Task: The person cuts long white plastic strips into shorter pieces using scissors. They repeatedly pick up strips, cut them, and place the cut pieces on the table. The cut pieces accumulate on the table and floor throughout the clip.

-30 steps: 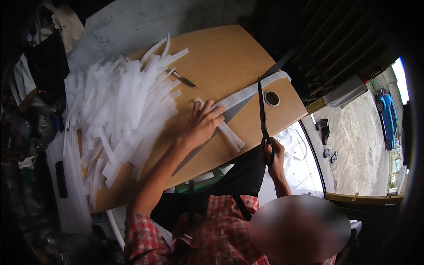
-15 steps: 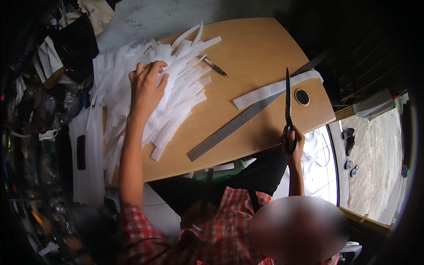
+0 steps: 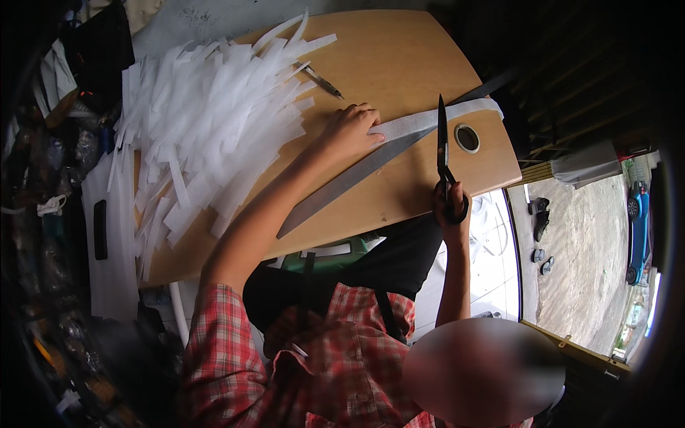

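My left hand reaches across the table with its fingers closed on the near-left end of a white foam strip. The strip runs toward the table's right edge and lies partly over a long flat dark-grey bar, like a ruler. In my right hand, at the table's front edge, is a pair of black-handled scissors. The blades point away from me, lie close together and pass in front of the strip; whether they touch it I cannot tell. A large heap of similar white strips covers the table's left.
The wooden table has a round cable hole at its right. A slim pen-like tool lies beside the heap. A white sheet with a dark oblong hangs at the left edge. Shelves with bagged items stand further left.
My left hand has left the heap and moved right onto the end of the foam strip. The scissors remain in my right hand. The whole view has shifted slightly.
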### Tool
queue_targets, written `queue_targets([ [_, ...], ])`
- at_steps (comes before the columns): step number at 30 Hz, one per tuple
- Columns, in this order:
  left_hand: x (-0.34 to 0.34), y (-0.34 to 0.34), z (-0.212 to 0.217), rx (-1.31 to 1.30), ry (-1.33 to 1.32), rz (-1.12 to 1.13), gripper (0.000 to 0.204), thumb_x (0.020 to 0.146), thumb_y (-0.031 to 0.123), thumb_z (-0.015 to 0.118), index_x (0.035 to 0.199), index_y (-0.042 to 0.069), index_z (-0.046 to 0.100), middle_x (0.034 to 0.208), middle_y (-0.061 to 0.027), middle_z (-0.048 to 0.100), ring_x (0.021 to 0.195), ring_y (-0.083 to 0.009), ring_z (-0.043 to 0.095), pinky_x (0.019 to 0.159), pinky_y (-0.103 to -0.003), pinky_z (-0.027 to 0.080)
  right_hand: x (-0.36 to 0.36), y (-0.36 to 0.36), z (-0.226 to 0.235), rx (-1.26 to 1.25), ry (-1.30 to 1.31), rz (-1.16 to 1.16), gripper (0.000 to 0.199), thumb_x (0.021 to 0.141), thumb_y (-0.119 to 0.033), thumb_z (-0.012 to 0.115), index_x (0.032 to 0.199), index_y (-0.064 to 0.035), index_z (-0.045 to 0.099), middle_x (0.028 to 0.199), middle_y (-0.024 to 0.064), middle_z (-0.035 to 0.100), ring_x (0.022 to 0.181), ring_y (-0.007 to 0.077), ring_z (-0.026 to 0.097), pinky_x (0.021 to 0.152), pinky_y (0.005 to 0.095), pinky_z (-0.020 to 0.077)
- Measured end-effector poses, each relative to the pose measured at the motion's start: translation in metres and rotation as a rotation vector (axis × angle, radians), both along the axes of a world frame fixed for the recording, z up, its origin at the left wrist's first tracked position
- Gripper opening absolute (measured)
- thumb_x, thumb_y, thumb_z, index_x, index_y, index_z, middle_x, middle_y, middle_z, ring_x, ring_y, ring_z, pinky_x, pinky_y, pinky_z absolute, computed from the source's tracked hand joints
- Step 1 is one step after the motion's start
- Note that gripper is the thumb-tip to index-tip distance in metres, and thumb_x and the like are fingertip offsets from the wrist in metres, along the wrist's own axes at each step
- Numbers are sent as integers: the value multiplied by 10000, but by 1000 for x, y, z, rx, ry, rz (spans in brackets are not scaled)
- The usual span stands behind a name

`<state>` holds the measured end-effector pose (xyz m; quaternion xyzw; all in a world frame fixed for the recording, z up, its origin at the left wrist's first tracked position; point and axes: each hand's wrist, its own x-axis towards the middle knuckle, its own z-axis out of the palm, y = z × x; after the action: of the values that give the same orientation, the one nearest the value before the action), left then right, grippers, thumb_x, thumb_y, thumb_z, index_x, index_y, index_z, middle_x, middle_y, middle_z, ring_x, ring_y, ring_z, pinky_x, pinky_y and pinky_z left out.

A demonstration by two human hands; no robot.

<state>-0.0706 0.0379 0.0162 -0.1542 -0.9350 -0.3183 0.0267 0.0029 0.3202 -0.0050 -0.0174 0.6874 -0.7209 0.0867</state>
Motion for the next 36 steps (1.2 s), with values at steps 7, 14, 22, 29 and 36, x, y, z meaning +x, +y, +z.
queue_targets([
  [7, 30, -41, 13, 171, -260, 94, 233, 827, 191, 761, 902, -22, 703, 819, -137, 719, 760, -203, 686, 711, -325, 522, 1, 0, 1, 90, 9, -5, 611, 964, -634, 480, 839, -44, 580, 572, -31, 445, 436, 52, 399, 408, 220, 270],
  [14, 96, -91, 21, 137, -440, 157, 166, 866, 121, 720, 945, -25, 718, 807, -119, 720, 681, -154, 629, 648, -303, 490, 1, 4, -7, 44, 3, 31, 625, 954, -652, 481, 866, -41, 578, 568, -35, 449, 421, 43, 382, 394, 203, 247],
  [22, 136, -110, 23, 131, -492, 167, 161, 820, 91, 755, 900, -34, 694, 751, -124, 699, 644, -147, 615, 612, -308, 485, -1, 1, -5, 11, 3, 50, 626, 956, -663, 463, 890, -51, 574, 578, -44, 435, 426, 35, 355, 396, 201, 216],
  [29, 145, -110, 29, 15, -449, 156, 184, 788, 99, 774, 861, -30, 664, 774, -139, 680, 686, -214, 641, 654, -340, 506, -5, 12, -18, 39, 9, 77, 633, 954, -671, 455, 873, -54, 571, 598, -52, 433, 443, 36, 358, 408, 204, 224],
  [36, 140, -91, 44, -141, -210, 173, 266, 805, 195, 771, 920, -5, 638, 915, -129, 630, 881, -317, 625, 784, -429, 490, 5, 11, -7, 49, -16, 75, 670, 908, -710, 504, 883, -45, 584, 601, -52, 440, 445, 38, 405, 409, 196, 267],
])
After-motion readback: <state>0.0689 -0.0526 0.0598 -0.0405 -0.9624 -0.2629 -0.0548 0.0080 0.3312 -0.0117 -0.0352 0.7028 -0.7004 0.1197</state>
